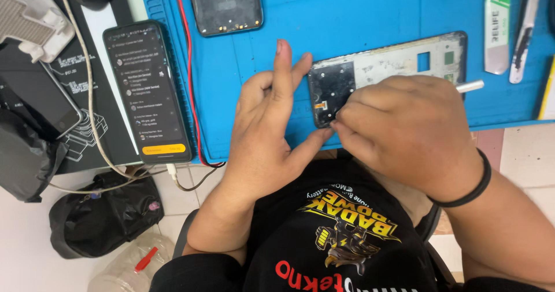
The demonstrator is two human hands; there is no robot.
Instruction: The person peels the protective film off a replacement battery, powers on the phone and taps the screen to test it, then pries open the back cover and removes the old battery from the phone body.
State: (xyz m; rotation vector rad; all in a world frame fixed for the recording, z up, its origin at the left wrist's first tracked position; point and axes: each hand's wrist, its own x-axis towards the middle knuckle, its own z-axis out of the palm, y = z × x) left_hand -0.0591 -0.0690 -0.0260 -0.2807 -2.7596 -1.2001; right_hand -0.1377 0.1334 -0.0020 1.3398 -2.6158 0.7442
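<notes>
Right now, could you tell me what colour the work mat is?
Blue; the mat shows clearly in the head view.

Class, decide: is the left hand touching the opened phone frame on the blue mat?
Touching. The head view shows the left hand with fingertips against the end of the phone frame.

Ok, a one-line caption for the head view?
Left hand steadies an opened phone frame while right hand works it with a tool.
</notes>
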